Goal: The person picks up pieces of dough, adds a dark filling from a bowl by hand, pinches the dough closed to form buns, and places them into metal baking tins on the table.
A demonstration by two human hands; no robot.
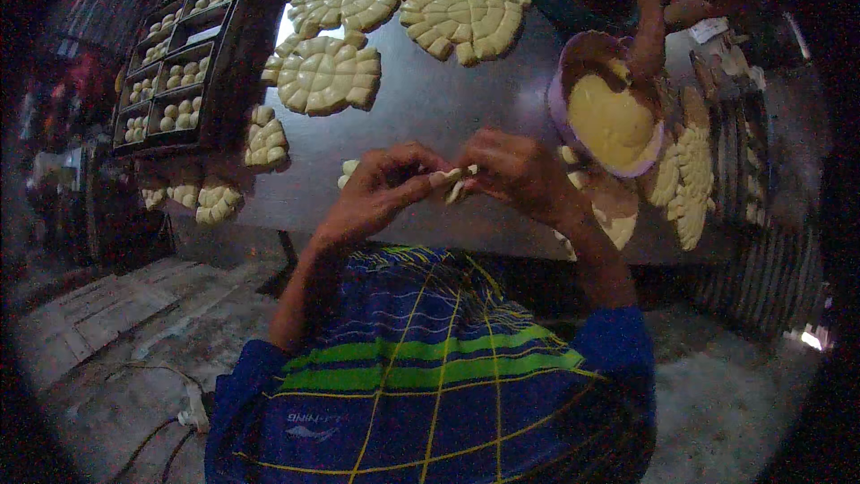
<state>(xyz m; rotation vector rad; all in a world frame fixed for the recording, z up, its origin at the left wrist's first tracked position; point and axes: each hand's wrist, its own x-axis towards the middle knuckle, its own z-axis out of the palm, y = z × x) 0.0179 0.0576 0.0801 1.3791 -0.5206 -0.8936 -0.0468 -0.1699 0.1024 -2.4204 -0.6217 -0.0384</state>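
Pale slabs of dough scored into blocks (327,76) crowded the far side of the smooth grey table (457,99). On the left stood a dark, compartmented tray (235,63) holding round pale dough balls (184,116), with smaller dough clusters (267,142) beside and below it. On the right, a lavender tub (557,97) of thick yellow mixture (602,125) stood close to the right hand (512,170), and another person's hand (647,56) reached into it. The right forearm partly covered pale pieces lying below the tub; more dough (692,181) lay further right.

The left hand (390,177) and right hand, fingers bent, pinched a small pale strip of dough (455,186) between them, near the table's front edge. Bare grey surface stretched from the hands to the slabs. The person's body stood close against that edge.
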